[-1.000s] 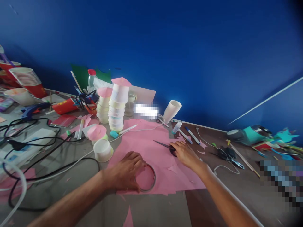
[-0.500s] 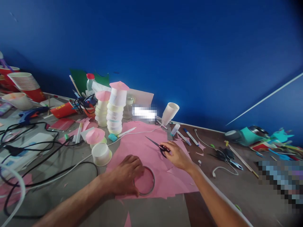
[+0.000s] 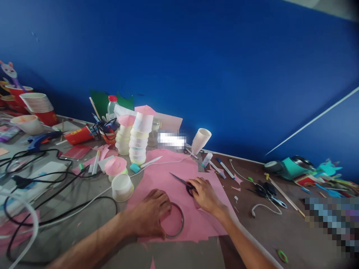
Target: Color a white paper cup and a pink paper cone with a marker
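My left hand (image 3: 153, 213) rests on a pink paper sheet (image 3: 159, 179), with its thumb and fingers closed over the left edge of a thin dark ring (image 3: 183, 221). The ring lies flat, and pink paper shows through it. To the right, my right hand (image 3: 206, 194) has its fingers curled on the black handles of a pair of scissors (image 3: 178, 178). Their blades point to the far left, low over the sheet; whether they touch it I cannot tell. The fingers partly hide the handles.
Stacked white cups (image 3: 138, 144) with pink paper tops stand behind my left hand, and a white cup (image 3: 122, 188) is nearer. Black cables (image 3: 60, 215) cross the left side. Markers (image 3: 225, 168) and a white cord (image 3: 266, 205) lie right. A blue wall (image 3: 196, 67) rises behind.
The view has tilted slightly, so the table things appear lower. My right hand and the scissors have shifted a little left and toward me. My left hand stays at the ring.
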Action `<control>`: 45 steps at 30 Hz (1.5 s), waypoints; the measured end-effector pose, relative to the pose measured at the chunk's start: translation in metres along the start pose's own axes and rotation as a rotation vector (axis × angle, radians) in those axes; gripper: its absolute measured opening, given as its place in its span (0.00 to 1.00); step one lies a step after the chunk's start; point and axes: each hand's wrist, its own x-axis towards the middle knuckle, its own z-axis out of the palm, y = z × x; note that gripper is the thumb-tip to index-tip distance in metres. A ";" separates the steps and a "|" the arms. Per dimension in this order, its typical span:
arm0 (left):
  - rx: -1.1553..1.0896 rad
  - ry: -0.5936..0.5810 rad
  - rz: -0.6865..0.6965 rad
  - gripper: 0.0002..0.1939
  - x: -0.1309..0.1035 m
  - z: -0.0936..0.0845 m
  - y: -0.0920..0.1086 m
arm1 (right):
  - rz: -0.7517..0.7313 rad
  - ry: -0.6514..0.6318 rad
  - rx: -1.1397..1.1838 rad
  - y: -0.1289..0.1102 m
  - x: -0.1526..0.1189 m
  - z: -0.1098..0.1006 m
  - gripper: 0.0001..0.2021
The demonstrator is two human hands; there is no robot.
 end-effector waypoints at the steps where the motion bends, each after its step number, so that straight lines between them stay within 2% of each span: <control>1: -0.026 -0.018 -0.014 0.23 0.000 -0.001 0.001 | 0.002 -0.002 -0.012 0.000 -0.001 0.000 0.17; 6: -0.084 -0.047 -0.060 0.25 0.000 -0.003 0.004 | -0.012 -0.050 -0.022 0.000 -0.005 -0.008 0.19; 10: -0.098 -0.046 -0.042 0.25 0.000 -0.003 0.003 | -0.052 0.052 -0.012 -0.004 0.005 -0.014 0.17; 12: -0.095 -0.030 -0.030 0.25 -0.001 -0.003 0.003 | -0.100 0.106 -0.004 -0.012 0.020 -0.017 0.17; 15: -0.078 -0.019 -0.021 0.25 -0.001 -0.003 0.002 | -0.250 0.176 0.001 -0.036 0.055 -0.020 0.14; 19: -0.032 -0.030 -0.009 0.25 0.000 0.000 0.001 | -0.371 0.166 -0.023 -0.077 0.110 -0.017 0.15; 22: -0.009 -0.013 0.031 0.27 0.000 0.004 -0.002 | -0.442 0.132 -0.033 -0.099 0.139 -0.008 0.14; 29: 0.022 -0.013 0.058 0.32 -0.001 0.007 -0.005 | -0.503 0.093 0.007 -0.112 0.156 0.013 0.13; 33: 0.022 -0.011 0.061 0.30 0.000 0.005 -0.004 | -0.493 0.130 0.042 -0.113 0.160 0.013 0.10; 37: 0.015 -0.020 0.066 0.29 0.000 0.005 -0.005 | -0.437 0.247 0.108 -0.104 0.145 -0.017 0.08; 41: -0.017 0.003 0.034 0.27 -0.001 0.006 -0.004 | -0.261 0.449 0.251 -0.078 0.087 -0.053 0.06; 42: -0.027 0.001 0.028 0.27 -0.002 0.006 -0.004 | -0.176 0.551 0.447 -0.069 0.068 -0.058 0.04; 43: -0.037 0.000 0.030 0.27 -0.002 0.006 -0.003 | -0.117 0.579 0.639 -0.061 0.049 -0.059 0.05; 45: -0.057 -0.004 0.034 0.27 -0.002 0.004 -0.002 | -0.022 0.539 0.927 -0.043 0.012 -0.051 0.07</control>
